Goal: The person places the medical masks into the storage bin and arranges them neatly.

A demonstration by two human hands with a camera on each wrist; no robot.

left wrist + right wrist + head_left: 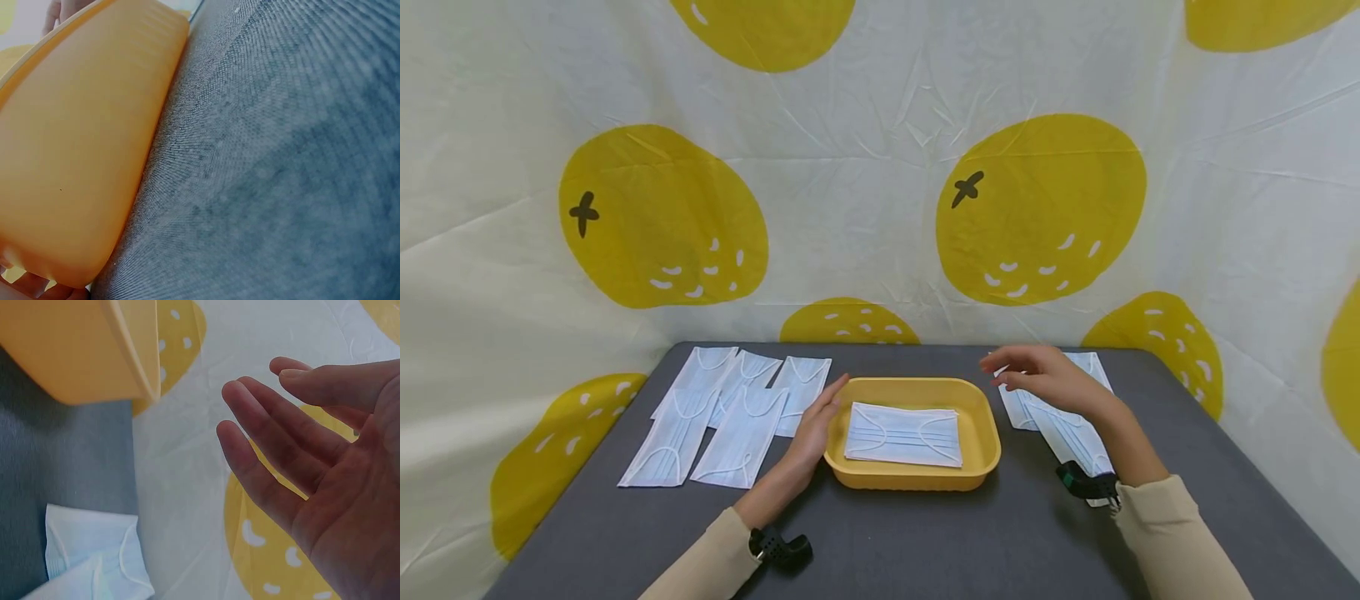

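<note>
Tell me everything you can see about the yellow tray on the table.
The yellow tray is a shallow rectangular tub with rounded corners and a rolled rim, smooth like plastic. It sits flat near the middle of the dark grey table. A light blue face mask lies flat inside. The left hand rests with straight fingers against its left wall; the right hand hovers open to its right, not touching.

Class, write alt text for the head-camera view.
A yellow plastic tray holding a pale blue face mask sits on a grey table. The left hand rests against its side; the right hand hovers open above more masks.
</note>
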